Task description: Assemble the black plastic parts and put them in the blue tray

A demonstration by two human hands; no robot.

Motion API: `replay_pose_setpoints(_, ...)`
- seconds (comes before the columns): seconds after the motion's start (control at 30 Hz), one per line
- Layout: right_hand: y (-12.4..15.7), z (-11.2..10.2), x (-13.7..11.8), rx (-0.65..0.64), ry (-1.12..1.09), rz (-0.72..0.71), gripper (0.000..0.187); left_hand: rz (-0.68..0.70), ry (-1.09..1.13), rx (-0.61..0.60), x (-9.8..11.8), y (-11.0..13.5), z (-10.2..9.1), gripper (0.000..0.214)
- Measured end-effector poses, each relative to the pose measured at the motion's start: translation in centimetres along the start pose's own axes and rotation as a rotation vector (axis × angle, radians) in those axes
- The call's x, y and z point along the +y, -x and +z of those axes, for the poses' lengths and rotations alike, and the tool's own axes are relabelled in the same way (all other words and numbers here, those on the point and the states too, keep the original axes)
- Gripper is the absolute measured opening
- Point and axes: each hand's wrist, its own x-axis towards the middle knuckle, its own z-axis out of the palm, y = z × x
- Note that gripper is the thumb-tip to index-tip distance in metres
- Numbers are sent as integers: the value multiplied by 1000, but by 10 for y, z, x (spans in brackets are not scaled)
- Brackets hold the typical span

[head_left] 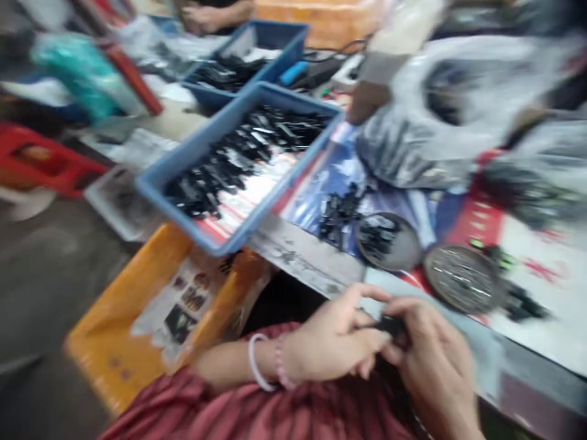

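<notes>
Both hands are pinching one small black part between them, the left hand and right hand closing on it fingertip to fingertip, just off the table edge and above the lap. With nothing underneath it, I judge a light pinch could be letting it slip into the clothing or the yellow crate. Beyond, a round dish and a blue tray of black pieces are sitting on the printed, cluttered tabletop. Plastic bags and a co-worker's hands are blurring out farther off.

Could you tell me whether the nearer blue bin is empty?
No, the blue bin holds a heap of small black parts spread along its floor.
</notes>
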Motion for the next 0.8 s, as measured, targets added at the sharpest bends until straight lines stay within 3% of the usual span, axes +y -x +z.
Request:
replay_pose_setpoints(0.2, 2, 8, 1, 108, -214, 54, 40, -48, -71, -70, 2, -10, -1, 40)
replay_pose_setpoints(0.33, 3, -10, -2, 14, -122, -15, 36, -31, -103, -81, 3, -14, 7, 44)
replay_pose_setpoints(0.47, -12, -61, 1, 111, 230, -187, 30, -44, -112, -44, 6, -17, 9, 46)
replay_pose_setpoints(0.6, -39, -115, 11, 215, 645, -226, 25, -76, -95, -40, 4, -20, 7, 41)
replay_pose_setpoints(0.7, -62, -134, 20, 155, 881, -256, 24, -87, -91, -31, -1, -22, 5, 37)
replay_pose_setpoints(0.8, -81, -136, 22, 89, 1090, -270, 24, -78, -93, -16, -2, -22, 3, 34)
